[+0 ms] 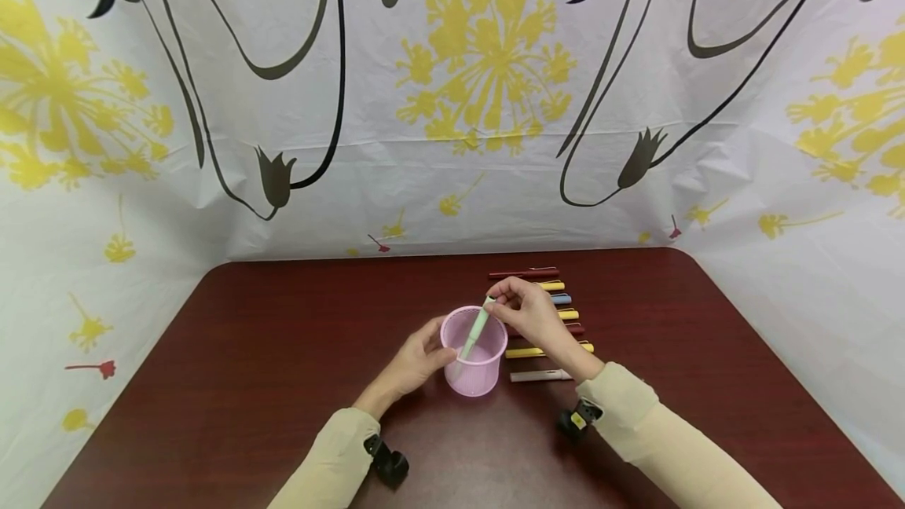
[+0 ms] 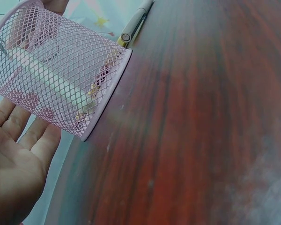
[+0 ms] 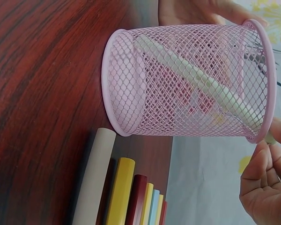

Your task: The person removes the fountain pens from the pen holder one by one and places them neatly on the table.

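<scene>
A pink mesh pen holder (image 1: 475,377) stands upright on the table in the head view. My left hand (image 1: 415,361) holds it from the left, thumb at the rim and fingers along the far side. Between thumb and fingertips, my right hand (image 1: 532,314) pinches the top end of a light green pen (image 1: 478,325). The pen slants down inside the holder; through the mesh in the right wrist view, its lower end (image 3: 147,44) shows close to the bottom. Beside the holder's base lies a white pen (image 3: 94,178).
Right of the holder, several pens lie in a column: the white one nearest, then a yellow pen (image 1: 522,353), others partly under the right hand, and a dark red pen (image 1: 523,274) farthest. The dark red-brown table (image 1: 283,352) meets a patterned cloth (image 1: 396,203) behind.
</scene>
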A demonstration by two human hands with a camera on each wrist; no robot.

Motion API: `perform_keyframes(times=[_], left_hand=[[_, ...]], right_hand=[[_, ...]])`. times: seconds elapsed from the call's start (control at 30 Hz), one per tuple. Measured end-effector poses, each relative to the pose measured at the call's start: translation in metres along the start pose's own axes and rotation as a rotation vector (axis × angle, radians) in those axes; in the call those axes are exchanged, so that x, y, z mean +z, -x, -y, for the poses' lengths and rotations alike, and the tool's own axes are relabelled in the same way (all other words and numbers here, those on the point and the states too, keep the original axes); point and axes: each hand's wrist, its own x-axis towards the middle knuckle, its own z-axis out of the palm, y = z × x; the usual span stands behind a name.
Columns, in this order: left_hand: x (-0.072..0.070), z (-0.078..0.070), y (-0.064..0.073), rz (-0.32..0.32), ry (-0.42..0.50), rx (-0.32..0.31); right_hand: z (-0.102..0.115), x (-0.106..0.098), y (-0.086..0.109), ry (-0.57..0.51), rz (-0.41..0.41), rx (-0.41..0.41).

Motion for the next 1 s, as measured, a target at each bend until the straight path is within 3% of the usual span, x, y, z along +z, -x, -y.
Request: perform_keyframes(times=[0.2,0.4,0.7,1.0], left_hand=[[-0.001,0.000,0.001,0.007,0.008,0.011],[-0.001,0.001,0.001,0.017,0.006,0.019],[-0.002,-0.001,0.001,0.013,-0.013,0.030],[-0.002,0.000,0.001,0.010,-0.025,0.038]], right_hand=[[-0.022,0.002,-0.004,-0.004,0.001,-0.005],[-0.023,0.000,-0.002,-0.068,0.022,0.010],[-0.019,-0.009,0.003,-0.158,0.058,0.104],[-0.016,-0.026,0.010,-0.220,0.011,0.100]])
